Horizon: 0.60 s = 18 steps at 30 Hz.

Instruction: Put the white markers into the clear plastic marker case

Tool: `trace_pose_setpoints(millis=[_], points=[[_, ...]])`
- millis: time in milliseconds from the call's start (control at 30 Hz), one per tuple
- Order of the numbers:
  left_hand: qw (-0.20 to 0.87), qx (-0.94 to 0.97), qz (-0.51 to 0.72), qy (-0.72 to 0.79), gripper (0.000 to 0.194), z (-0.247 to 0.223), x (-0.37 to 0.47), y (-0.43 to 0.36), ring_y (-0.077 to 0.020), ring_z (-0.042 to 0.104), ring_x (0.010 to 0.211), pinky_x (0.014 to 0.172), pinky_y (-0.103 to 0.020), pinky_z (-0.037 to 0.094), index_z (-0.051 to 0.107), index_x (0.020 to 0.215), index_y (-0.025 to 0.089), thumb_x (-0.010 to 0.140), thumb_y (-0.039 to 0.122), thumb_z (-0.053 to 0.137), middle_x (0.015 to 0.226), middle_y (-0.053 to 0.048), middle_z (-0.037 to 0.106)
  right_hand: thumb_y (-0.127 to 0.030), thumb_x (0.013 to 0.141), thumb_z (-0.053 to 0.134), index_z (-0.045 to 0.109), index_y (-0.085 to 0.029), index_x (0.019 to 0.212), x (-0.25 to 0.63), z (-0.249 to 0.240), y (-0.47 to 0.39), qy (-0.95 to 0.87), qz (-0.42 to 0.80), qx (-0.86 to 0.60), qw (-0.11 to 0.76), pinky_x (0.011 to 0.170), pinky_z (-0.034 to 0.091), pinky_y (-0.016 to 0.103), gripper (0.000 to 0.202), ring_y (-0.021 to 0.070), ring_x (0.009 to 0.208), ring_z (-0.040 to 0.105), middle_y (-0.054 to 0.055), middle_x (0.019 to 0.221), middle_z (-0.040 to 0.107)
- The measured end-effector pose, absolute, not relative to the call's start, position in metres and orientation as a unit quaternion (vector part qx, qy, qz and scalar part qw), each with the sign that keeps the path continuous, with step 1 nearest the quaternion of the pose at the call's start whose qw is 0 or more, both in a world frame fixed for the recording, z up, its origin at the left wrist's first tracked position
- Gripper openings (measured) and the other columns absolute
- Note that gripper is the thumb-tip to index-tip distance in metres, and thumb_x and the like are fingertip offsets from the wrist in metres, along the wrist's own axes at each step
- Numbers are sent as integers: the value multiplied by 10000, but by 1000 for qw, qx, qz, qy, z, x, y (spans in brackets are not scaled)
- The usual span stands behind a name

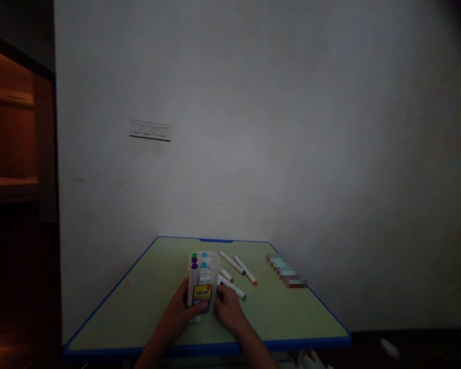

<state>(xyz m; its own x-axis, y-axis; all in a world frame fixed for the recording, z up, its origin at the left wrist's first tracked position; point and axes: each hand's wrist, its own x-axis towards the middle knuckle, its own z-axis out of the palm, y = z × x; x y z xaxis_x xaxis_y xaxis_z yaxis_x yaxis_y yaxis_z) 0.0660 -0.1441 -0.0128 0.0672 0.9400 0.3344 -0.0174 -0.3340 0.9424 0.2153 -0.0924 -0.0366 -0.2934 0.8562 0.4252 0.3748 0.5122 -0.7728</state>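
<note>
My left hand [180, 306] is wrapped round a clear plastic marker case [214, 266], its thumb across the front below a yellow label [202, 292]. The case stands upright, with several markers inside showing green, purple and light blue caps [204, 265]. Against the right side of the case is my right hand [228, 307], its fingers curled closed; whatever they pinch is hidden. Just beyond it lie several loose white markers, among them one with a green end [234, 290], one with an orange end [246, 270] and one with a dark end [232, 263].
The pale green table [292, 318] has a blue edge and stands against a grey wall [253, 128]. A blurred-out flat object [286, 270] lies at its right side. A switch panel [150, 130] is on the wall, and a doorway [15, 154] opens at far left.
</note>
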Motion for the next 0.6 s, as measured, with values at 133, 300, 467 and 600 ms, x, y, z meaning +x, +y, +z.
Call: trace_pose_setpoints(millis=[133, 300, 467, 600], points=[[421, 597, 558, 395, 532, -13, 65, -143, -278, 600, 948, 809, -384, 475, 455, 1104, 162, 640, 262, 694, 995, -83, 657, -151, 732, 448, 673, -161, 753, 216, -33, -94, -754, 284, -415, 422, 655, 444, 255, 226, 188, 706, 583, 39, 755, 682], [430, 591, 560, 390, 551, -11, 66, -144, -278, 603, 938, 801, -383, 477, 441, 1117, 153, 636, 247, 693, 978, -90, 660, -153, 739, 439, 675, -156, 754, 216, -33, -93, -761, 279, -407, 422, 663, 440, 251, 237, 183, 708, 583, 39, 760, 683], [408, 602, 558, 399, 520, -8, 67, -146, -269, 597, 950, 815, -367, 471, 452, 1100, 140, 646, 242, 685, 1023, -103, 648, -160, 747, 437, 679, -156, 744, 215, -37, -91, -759, 278, -410, 424, 679, 446, 260, 242, 191, 711, 589, 48, 771, 687], [419, 601, 559, 387, 519, -12, 66, -144, -260, 608, 931, 789, -347, 485, 451, 1100, 156, 648, 249, 688, 1037, -93, 647, -142, 744, 431, 680, -162, 792, 215, -38, -90, -760, 289, -393, 430, 696, 449, 261, 254, 192, 747, 595, 46, 816, 690]])
